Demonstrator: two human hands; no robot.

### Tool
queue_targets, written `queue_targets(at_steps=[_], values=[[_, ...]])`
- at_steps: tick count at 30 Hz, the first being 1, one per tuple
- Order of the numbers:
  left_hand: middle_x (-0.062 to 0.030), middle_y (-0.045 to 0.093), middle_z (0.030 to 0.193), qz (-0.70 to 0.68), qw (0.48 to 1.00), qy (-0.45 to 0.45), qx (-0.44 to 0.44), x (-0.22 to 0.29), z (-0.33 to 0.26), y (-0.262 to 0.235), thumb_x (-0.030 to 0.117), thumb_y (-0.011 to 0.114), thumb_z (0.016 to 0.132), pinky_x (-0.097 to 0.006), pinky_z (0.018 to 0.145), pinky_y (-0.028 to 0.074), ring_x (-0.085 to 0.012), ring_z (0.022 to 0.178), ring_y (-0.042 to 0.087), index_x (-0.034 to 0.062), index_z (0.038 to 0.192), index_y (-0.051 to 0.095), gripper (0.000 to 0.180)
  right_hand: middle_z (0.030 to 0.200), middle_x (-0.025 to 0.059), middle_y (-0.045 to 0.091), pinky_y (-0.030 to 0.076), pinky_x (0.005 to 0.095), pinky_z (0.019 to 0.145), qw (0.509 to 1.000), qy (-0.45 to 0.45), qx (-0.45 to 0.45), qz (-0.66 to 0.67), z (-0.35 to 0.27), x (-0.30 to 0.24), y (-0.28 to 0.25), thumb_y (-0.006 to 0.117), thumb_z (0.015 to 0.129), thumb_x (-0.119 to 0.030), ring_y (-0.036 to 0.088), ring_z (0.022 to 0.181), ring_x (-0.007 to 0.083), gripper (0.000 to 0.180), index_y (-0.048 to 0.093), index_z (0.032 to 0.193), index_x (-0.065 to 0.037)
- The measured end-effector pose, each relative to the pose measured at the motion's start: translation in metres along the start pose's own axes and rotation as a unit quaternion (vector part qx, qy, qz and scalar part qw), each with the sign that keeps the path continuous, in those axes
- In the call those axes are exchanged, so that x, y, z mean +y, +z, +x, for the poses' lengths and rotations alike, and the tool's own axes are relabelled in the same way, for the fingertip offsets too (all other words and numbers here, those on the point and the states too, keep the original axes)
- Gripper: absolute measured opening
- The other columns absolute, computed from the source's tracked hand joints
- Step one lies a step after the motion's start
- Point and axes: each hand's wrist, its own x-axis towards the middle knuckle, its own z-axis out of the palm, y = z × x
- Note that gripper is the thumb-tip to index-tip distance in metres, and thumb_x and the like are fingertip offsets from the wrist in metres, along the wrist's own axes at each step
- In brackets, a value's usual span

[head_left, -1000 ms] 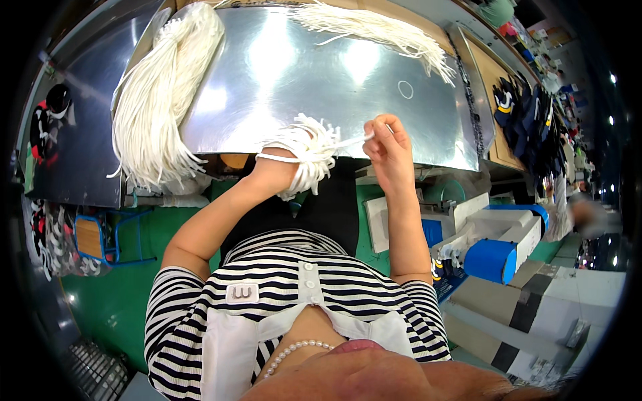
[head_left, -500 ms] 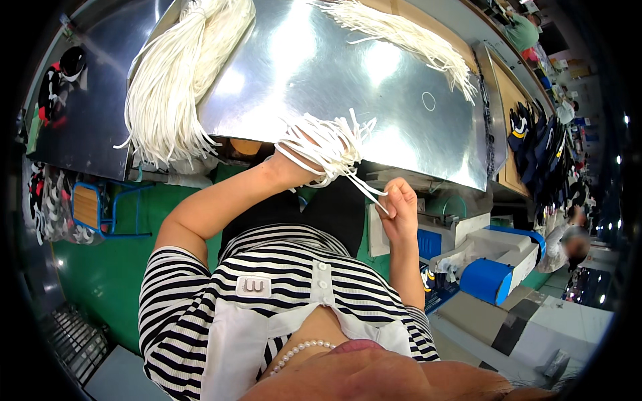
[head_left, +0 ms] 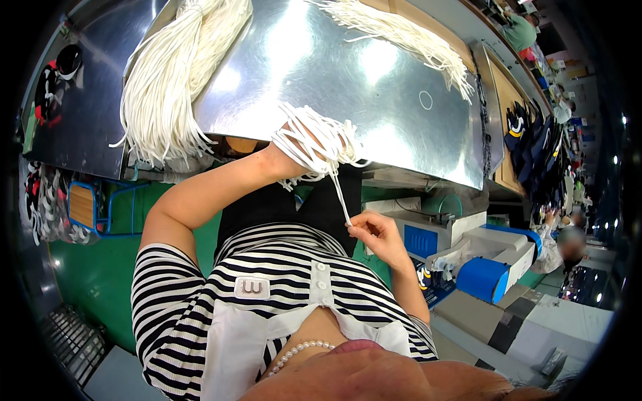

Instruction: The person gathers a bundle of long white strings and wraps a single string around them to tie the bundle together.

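Apparently, work is only partway: the left hand grips a bunch of white cords by the table's near edge, while the right pinches strands running down from it — singled out, seemingly not yet free. A thick bundle and a smaller pile lie on the table — probably still left.
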Motion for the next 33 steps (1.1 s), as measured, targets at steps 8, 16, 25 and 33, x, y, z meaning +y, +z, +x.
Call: queue_targets(at_steps=[8,16,25,33], values=[[-0.0060,0.065,0.083,0.000,0.999,-0.016,-0.042,0.011,0.001,0.000,0.019,0.061,0.079,-0.036,0.065,0.050,-0.0221,0.073,0.064,0.0099,0.094,0.063,0.018,0.060,-0.0104,0.048,0.024,0.0164,0.049,0.979,-0.065,0.171,0.090,0.012,-0.001,0.014,0.067,0.087,-0.006,0.035,0.054,-0.0018,0.007,0.068,0.090,0.000],[-0.0052,0.064,0.084,0.060,0.996,0.023,-0.054,0.012,0.001,0.006,0.021,0.059,0.081,-0.037,0.064,0.049,-0.0227,0.072,0.063,0.0103,0.096,0.062,0.018,0.087,0.0027,0.057,0.040,0.0223,0.057,0.955,-0.152,0.249,-0.046,0.044,-0.030,-0.011,0.066,0.084,-0.010,0.047,0.065,0.0064,0.034,0.057,0.116,-0.004],[-0.0055,0.062,0.080,-0.067,0.984,-0.137,-0.095,0.020,0.001,0.004,0.021,0.057,0.085,-0.036,0.063,0.048,-0.0245,0.070,0.061,0.0093,0.091,0.057,0.013,0.078,0.0001,0.059,0.036,0.0183,0.056,0.957,-0.130,0.192,0.172,0.091,-0.037,-0.012,0.058,0.092,-0.008,0.048,0.062,0.0046,0.008,0.060,0.096,-0.002],[-0.0073,0.065,0.084,0.047,0.989,-0.102,-0.099,0.005,-0.007,0.001,0.021,0.056,0.089,-0.038,0.063,0.051,-0.0255,0.072,0.063,0.0065,0.102,0.058,0.019,0.075,0.0020,0.055,0.028,0.0194,0.048,0.923,-0.060,0.096,0.367,0.059,-0.017,-0.039,0.057,0.092,-0.008,0.038,0.054,0.0038,0.007,0.058,0.094,-0.002]])
